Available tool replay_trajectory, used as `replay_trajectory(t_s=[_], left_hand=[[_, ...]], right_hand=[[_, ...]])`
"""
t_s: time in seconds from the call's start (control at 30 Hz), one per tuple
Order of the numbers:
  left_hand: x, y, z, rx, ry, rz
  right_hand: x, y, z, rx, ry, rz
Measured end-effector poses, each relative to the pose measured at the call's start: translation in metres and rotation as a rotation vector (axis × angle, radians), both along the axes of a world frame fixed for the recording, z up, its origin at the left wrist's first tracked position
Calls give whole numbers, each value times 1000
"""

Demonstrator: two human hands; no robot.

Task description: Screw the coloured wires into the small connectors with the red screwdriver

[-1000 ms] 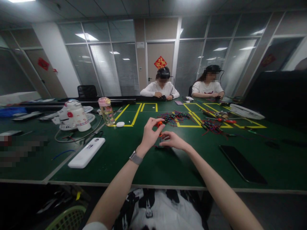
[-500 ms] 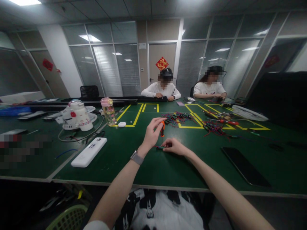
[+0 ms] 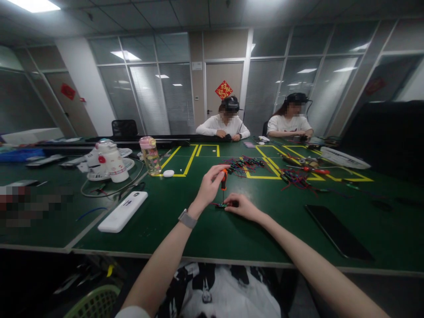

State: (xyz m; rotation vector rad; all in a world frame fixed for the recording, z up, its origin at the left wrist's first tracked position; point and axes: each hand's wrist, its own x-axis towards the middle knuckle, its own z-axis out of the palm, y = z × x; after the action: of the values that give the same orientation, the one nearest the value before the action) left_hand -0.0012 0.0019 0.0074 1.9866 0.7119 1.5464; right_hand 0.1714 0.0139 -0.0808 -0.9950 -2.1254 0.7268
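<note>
My left hand (image 3: 212, 184) is closed around the orange and black handle of a screwdriver (image 3: 224, 180), which stands upright with its shaft pointing down. Its tip meets a small green circuit board (image 3: 220, 206) with thin wires, lying on the green table (image 3: 185, 229). With thumb and fingers, my right hand (image 3: 241, 206) pinches the right end of that board. Just beyond my hands lies a pile of small boards with red and blue wires (image 3: 245, 165). A second wired heap (image 3: 296, 176) sits farther right.
A black phone (image 3: 338, 232) lies to the right, and a white power bank (image 3: 123, 212) to the left. Bottles, including a pink-lidded one (image 3: 150, 157), stand at the back left. A red-handled tool (image 3: 316, 170) lies at right. Two people sit across the table.
The view has shifted very slightly. My left hand stays on the upright screwdriver, and my right hand still holds the board, with hardly any movement.
</note>
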Motion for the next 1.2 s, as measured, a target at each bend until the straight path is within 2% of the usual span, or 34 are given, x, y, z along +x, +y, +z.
replay_trajectory(t_s=[0.07, 0.17, 0.23, 0.3, 0.4, 0.47, 0.67, 0.73, 0.9, 1.1, 1.2], left_hand=[[-3, 1, 0, -14, 12, 10], [-8, 3, 0, 112, 61, 248], [-11, 4, 0, 145, 99, 308], [-11, 4, 0, 134, 99, 255], [-8, 4, -1, 59, 47, 87], [-5, 2, -1, 29, 29, 45], [-3, -3, 1, 112, 40, 228], [-3, -4, 2, 105, 54, 191], [-1, -2, -1, -12, -38, 2], [-1, -3, -1, 80, -6, 181], [-1, -3, -1, 65, 29, 133]], right_hand=[[-1, 0, 1, -2, -24, -12], [-2, 2, 3, -9, -30, -15], [-2, 2, 4, -3, -35, -14], [-1, 2, 4, 7, -44, -16], [-1, 2, 4, 11, -45, -20], [0, 3, 3, -1, -28, -19], [3, 6, 0, -62, 17, -7], [3, 7, 0, -65, 16, -9], [3, 5, 3, -75, 0, -12], [4, 6, 3, -95, 21, 6], [4, 7, 2, -103, 30, -3]])
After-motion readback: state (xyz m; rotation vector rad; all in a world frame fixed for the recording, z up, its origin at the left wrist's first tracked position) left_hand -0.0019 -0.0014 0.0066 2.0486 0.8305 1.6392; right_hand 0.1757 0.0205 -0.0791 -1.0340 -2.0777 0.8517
